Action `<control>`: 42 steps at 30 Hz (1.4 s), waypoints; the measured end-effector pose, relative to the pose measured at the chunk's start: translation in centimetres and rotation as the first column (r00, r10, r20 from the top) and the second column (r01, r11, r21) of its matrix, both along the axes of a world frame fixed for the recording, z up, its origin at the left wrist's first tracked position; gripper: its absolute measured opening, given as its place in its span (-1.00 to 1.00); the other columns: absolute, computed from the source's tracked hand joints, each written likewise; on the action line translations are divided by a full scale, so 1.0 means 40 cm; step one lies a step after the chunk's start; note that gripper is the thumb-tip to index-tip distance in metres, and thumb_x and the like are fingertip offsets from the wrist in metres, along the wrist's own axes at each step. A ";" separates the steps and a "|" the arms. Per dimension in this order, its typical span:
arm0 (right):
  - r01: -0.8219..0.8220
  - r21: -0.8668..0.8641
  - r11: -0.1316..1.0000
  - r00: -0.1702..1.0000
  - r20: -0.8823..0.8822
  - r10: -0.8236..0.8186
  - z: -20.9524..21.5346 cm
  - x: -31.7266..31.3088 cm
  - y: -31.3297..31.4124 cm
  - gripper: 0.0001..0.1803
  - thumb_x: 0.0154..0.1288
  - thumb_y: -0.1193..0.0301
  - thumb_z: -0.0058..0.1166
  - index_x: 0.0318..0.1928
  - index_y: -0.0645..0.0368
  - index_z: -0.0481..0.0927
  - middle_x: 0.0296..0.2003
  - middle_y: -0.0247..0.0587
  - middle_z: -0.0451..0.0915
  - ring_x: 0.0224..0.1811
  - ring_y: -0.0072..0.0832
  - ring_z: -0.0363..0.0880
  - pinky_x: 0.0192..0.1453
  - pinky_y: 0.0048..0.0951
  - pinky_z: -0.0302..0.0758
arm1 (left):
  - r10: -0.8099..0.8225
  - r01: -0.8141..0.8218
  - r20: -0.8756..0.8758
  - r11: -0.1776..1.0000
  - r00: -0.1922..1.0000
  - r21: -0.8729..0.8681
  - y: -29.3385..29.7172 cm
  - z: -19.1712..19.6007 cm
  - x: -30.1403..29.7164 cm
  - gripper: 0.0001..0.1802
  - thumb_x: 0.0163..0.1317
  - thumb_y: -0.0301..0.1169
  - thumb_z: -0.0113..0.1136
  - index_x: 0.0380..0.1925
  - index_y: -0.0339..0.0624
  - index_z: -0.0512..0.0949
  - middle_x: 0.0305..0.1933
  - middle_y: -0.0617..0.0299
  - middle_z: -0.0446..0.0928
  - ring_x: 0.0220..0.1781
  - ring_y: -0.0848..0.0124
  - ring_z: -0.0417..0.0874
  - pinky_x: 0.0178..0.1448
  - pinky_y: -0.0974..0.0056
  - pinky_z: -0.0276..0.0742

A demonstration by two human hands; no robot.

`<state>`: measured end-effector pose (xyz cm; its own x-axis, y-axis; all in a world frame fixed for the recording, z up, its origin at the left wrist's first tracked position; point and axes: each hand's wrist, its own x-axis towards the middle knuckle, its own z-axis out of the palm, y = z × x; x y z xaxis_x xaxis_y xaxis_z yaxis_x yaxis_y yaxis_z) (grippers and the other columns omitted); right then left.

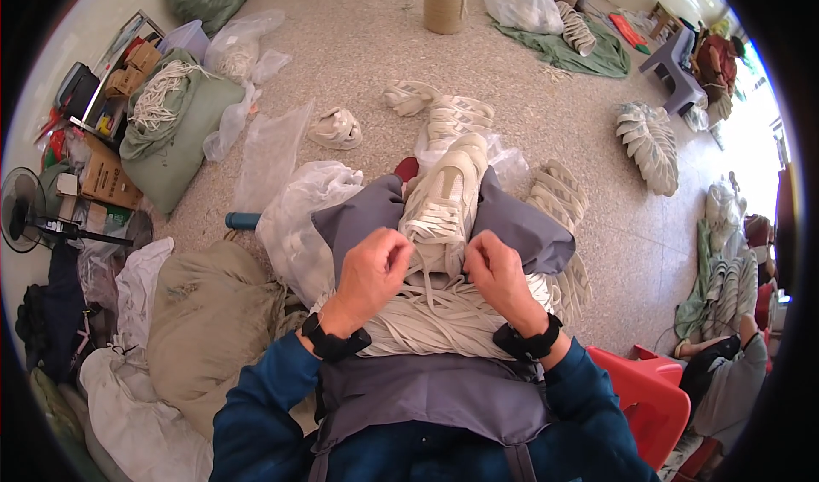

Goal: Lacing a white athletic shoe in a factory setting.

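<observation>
A beige and white sneaker (pixel 448 188) lies between my knees on my grey apron (pixel 533 226), its toe pointing away from me. Pale flat laces (pixel 431 224) cross its upper, and a loose strand hangs over the heel end. To the left of the laces my left hand (pixel 373 275) is closed in a pinch, apparently on a shoelace. Beside the heel, on the right, my right hand (pixel 502 275) has its fingers pressed together; what they hold is hidden. Under both wrists, a thick bundle of loose cream shoelaces (pixel 426 324) lies across my lap.
More sneakers (pixel 456 115) and a single shoe (pixel 336 130) sit on the floor ahead. Rows of shoes (pixel 559 194) stand to the right, near a red plastic stool (pixel 640 388). Stuffed sacks (pixel 213 311) and a fan (pixel 24 209) are at left. Other people sit at far right.
</observation>
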<state>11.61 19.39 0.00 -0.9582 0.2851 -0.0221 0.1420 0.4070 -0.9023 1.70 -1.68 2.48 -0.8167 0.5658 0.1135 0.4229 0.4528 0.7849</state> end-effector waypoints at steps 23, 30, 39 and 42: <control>0.008 -0.379 0.925 1.000 0.005 -0.007 0.028 0.087 0.027 -0.81 0.51 0.57 0.00 0.03 0.33 0.61 -0.37 -0.30 0.63 -0.32 -0.66 0.54 -0.21 -0.56 0.51 | -0.338 0.362 0.222 0.929 0.915 -0.075 -0.022 0.024 0.056 -0.82 0.39 -0.44 0.05 -0.33 -0.37 0.42 -0.23 -0.12 0.44 -0.13 -0.07 0.51 -0.01 0.04 0.42; -0.023 -0.258 0.966 0.999 -0.046 0.011 0.036 0.064 0.032 -0.83 0.48 0.54 0.03 -0.03 0.35 0.62 -0.39 -0.29 0.64 -0.37 -0.64 0.55 -0.24 -0.55 0.51 | -0.347 0.355 0.353 0.934 0.869 0.044 -0.053 0.153 0.057 -0.75 0.51 -0.39 -0.07 -0.27 -0.38 0.46 -0.18 -0.02 0.44 -0.07 0.12 0.51 0.08 0.13 0.41; 0.053 -0.286 0.957 0.992 -0.093 -0.083 0.042 0.058 0.039 -0.82 0.49 0.55 0.01 -0.01 0.35 0.61 -0.38 -0.30 0.64 -0.37 -0.65 0.54 -0.25 -0.57 0.51 | -0.207 0.166 0.714 0.978 0.669 0.128 -0.091 0.163 0.066 -0.61 0.62 -0.19 -0.12 -0.33 -0.23 0.45 -0.44 0.29 0.48 -0.44 0.50 0.53 -0.29 0.36 0.49; 0.043 -0.293 0.955 0.994 -0.082 -0.070 0.037 0.068 0.042 -0.81 0.49 0.55 0.01 0.00 0.35 0.61 -0.37 -0.30 0.64 -0.36 -0.66 0.54 -0.24 -0.58 0.50 | -0.227 0.200 0.707 0.972 0.670 0.122 -0.091 0.173 0.072 -0.62 0.62 -0.20 -0.10 -0.35 -0.21 0.44 -0.45 0.31 0.49 -0.50 0.57 0.49 -0.37 0.43 0.43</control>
